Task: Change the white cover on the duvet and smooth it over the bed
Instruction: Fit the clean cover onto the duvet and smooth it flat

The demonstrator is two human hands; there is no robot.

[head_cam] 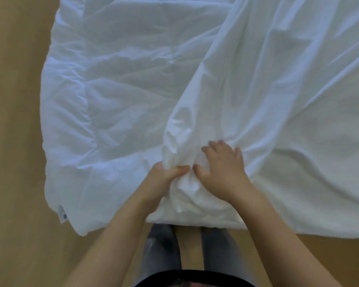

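Tan floor [15, 141] borders the duvet [112, 90], where the left hand [164, 179] grips a bunch of the white cover [278, 100] while the right hand [222, 168], fingers [209, 151] spread, pins it, probably to steady the opening.

Tan floor [15, 141] — duvet [112, 90] spread, white cover [278, 100] over rt half

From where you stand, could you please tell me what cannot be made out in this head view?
1. Fingers of the left hand: head view, buried in the bunched white cover; only the thumb shows.
2. Right part of the duvet: head view, hidden under the white cover.
3. Print on the label at the duvet's near corner: head view, too small and blurred.
4. Far and right edges of the white cover: head view, cut off by the frame.
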